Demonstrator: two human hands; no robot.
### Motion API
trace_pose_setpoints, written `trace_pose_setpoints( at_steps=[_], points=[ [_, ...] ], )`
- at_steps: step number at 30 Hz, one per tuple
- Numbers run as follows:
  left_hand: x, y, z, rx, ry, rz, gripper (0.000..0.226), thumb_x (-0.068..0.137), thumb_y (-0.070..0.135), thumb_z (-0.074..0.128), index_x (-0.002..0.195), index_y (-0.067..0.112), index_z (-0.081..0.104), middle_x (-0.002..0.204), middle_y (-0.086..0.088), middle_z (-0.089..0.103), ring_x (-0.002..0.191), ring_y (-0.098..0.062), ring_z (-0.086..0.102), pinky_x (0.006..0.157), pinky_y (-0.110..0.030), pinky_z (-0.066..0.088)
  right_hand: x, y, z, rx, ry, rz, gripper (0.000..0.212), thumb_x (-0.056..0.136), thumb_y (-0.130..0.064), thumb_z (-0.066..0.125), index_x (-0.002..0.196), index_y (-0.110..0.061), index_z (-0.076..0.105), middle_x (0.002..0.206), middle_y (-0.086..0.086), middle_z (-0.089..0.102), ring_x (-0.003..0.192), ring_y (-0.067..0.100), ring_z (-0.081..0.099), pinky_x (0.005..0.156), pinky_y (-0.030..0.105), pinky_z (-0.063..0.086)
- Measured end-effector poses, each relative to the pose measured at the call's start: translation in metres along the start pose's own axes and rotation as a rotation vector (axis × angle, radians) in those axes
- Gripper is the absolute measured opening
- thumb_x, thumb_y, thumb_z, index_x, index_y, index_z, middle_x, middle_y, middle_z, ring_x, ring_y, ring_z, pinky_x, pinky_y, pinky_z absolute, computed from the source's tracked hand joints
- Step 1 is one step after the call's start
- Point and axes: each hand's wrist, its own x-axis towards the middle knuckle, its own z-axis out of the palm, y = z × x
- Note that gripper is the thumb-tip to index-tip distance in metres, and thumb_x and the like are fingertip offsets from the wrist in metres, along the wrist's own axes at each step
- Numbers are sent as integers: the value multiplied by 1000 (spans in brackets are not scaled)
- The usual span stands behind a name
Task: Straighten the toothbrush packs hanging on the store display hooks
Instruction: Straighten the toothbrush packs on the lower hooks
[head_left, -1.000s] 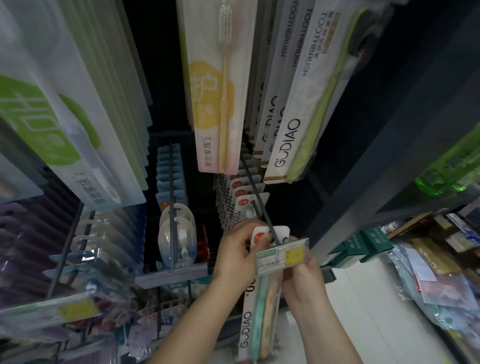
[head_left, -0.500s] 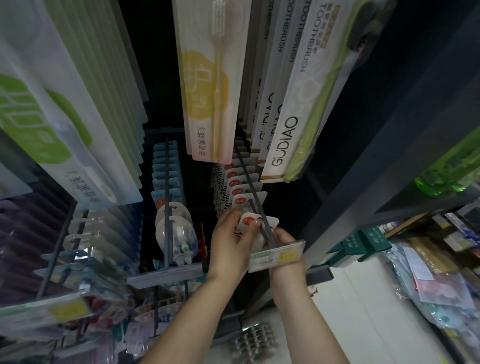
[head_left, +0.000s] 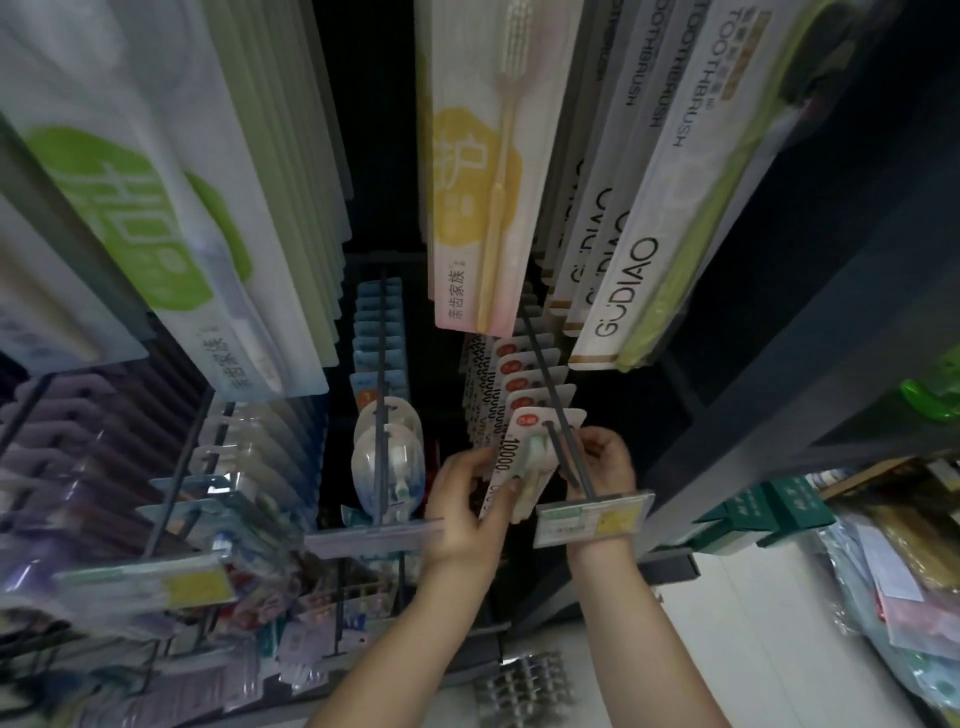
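I see both hands at the front end of a display hook (head_left: 558, 415). Left hand (head_left: 470, 506) pinches the front toothbrush pack (head_left: 524, 457) at its left edge; right hand (head_left: 605, 460) grips its right edge by the hook. Pack hangs just behind the price tag (head_left: 589, 517), ahead of the same-type packs (head_left: 519, 369). GUDIAO packs (head_left: 628, 270) hang on the row above.

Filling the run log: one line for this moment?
left hand: holds white toothbrush pack | right hand: holds same pack | pack: on grey hook
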Motion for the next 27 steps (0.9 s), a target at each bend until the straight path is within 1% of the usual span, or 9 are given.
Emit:
trace_pose_setpoints(
  at_steps=[4,7,11,15,19,21,23,25,27],
  points=[
    [-23,-19,-28,59,40,-69,38,84,7,65,94,42,53,100,15,60,97,0,58,88,-20,46,-6,8,-6,-60,41,4,22,92,0,38,79,-15,47,79,3,51,61,8,54,48,10,43],
    [-32,-26,-51,8,111,-95,33,85,-2,61,97,29,61,101,12,63,97,5,59,87,-12,45,-19,19,-13,-97,103,85,21,96,-5,35,83,-16,46,82,2,49,67,13,46,63,23,41],
    [-34,-41,-73,29,209,-177,24,87,0,59,101,19,62,98,-1,65,91,-16,62,71,-4,43,-32,46,-21,-251,138,118,13,99,-10,38,109,-14,44,96,5,50,83,20,49,85,29,33],
    [-33,-33,-92,37,293,-207,27,88,1,57,88,28,58,88,7,63,80,6,60,64,-3,42,-41,73,-23,-403,3,66,29,93,-14,51,120,-6,53,113,10,59,105,28,56,93,35,42],
    [-38,-34,-109,131,356,-169,22,89,5,58,88,27,59,91,4,62,81,0,61,62,-1,41,-50,83,-9,-539,-177,16,6,89,-5,53,89,-11,54,96,15,62,90,30,58,71,28,42],
    [-44,-37,-119,305,364,-38,15,88,8,60,89,23,58,89,15,58,77,9,57,63,-2,40,-57,85,0,-558,-219,-23,17,88,-2,53,79,-17,50,84,10,59,79,24,57,68,29,43],
    [-51,-36,-127,445,342,30,11,86,22,56,95,17,60,85,21,54,71,3,56,59,-15,43,-65,86,10,-533,-257,-33,20,87,-1,54,79,-18,50,79,8,58,73,21,55,66,29,42],
    [-57,-41,-134,512,384,-3,19,86,25,59,93,8,63,78,7,57,68,-12,54,56,-23,41,-70,88,19,-533,-297,-23,18,86,0,54,80,-17,50,76,4,56,69,17,53,62,26,39],
    [-61,-46,-138,494,482,-104,11,82,7,68,86,-1,61,78,-10,58,70,-24,52,55,-27,37,-71,91,25,-529,-328,-20,18,84,2,54,81,-16,50,76,1,56,69,15,52,61,24,38]
  ],
)
